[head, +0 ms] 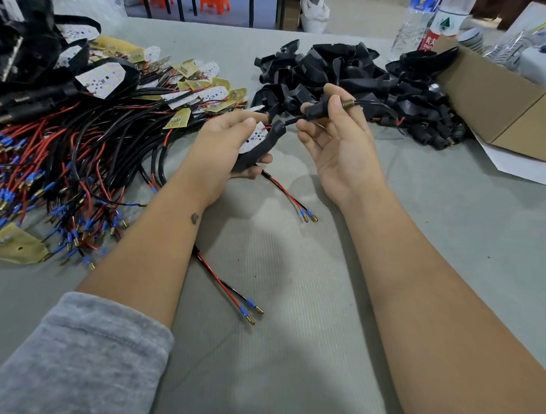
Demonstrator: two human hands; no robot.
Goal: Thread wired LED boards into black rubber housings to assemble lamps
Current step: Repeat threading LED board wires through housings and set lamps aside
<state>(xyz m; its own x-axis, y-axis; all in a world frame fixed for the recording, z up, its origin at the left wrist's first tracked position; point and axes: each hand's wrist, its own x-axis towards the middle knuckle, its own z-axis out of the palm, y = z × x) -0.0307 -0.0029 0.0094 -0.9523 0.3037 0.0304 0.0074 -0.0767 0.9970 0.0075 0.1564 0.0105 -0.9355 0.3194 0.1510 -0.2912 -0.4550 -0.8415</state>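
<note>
My left hand (pixel 224 143) grips a black rubber housing (pixel 261 150) with a white LED board (pixel 255 137) seated in it. My right hand (pixel 333 137) pinches the housing's black stem (pixel 315 112), which ends in a metal spring (pixel 348 103) with a black cable running off to the right. Red and black wires with blue-sleeved brass terminals (pixel 308 215) hang below my left hand. A heap of empty black housings (pixel 347 73) lies behind my hands. A pile of wired LED boards (pixel 114 108) covers the left of the grey table.
A second wire pair with terminals (pixel 249 311) lies on the table between my forearms. An open cardboard box (pixel 501 103) sits at the right, with plastic bottles (pixel 426 23) behind it. Assembled lamps (pixel 32 53) are stacked at the far left.
</note>
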